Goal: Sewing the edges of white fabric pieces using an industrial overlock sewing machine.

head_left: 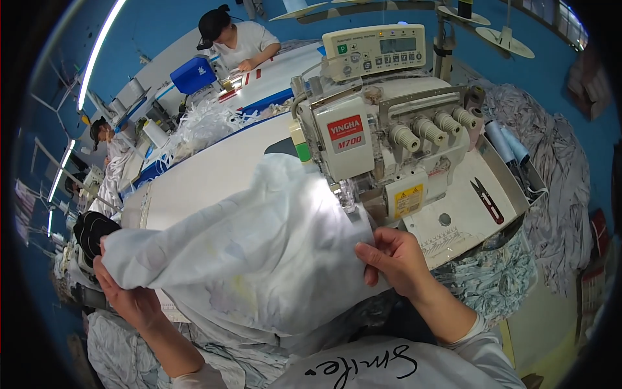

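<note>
A pale, faintly flowered piece of fabric (259, 253) spreads across the sewing table and hangs over its front edge. Its right part lies at the lit needle area of a white overlock sewing machine (345, 139). At the far left of the cloth, my left hand (133, 298) is closed on its raised edge, the fingers partly behind it. My right hand (392, 259) pinches the right edge between thumb and fingers, just in front of the presser foot (345, 196).
Thread snips (487, 201) lie on the machine bed at right. Thread cones (505, 139) stand in a side tray. Heaped grey fabric (544, 175) and greenish printed cloth (495, 279) fill the right side. Beyond the table, a person (236, 42) works at a blue-covered machine (193, 75).
</note>
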`<state>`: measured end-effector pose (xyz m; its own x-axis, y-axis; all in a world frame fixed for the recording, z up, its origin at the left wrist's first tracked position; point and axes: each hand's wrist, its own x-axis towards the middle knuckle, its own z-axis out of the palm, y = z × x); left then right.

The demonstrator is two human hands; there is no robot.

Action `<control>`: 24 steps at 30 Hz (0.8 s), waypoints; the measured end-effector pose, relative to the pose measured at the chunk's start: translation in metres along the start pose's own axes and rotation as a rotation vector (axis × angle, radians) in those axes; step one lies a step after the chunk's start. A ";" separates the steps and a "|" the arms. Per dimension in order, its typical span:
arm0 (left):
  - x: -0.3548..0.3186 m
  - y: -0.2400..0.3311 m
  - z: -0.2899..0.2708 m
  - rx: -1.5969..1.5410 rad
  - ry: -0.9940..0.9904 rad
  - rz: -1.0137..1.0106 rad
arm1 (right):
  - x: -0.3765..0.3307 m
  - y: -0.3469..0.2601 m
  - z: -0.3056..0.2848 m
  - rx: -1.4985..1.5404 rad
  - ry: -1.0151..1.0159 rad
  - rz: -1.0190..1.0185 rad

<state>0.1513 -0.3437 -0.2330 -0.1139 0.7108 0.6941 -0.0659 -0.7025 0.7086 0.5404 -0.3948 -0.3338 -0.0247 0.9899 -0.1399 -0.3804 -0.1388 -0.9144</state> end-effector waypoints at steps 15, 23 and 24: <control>0.134 0.003 0.020 -0.168 -0.123 0.110 | 0.001 -0.004 0.000 -0.010 -0.002 0.015; 0.234 -0.008 0.012 -0.072 -0.240 0.093 | 0.001 -0.002 0.001 0.010 -0.021 0.011; 0.234 -0.011 0.023 -0.067 -0.238 0.094 | 0.000 -0.003 0.002 0.015 -0.015 0.013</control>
<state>0.1479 -0.1689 -0.0757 0.1127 0.6249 0.7725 -0.1324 -0.7611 0.6350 0.5400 -0.3945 -0.3302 -0.0434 0.9883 -0.1462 -0.3938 -0.1514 -0.9066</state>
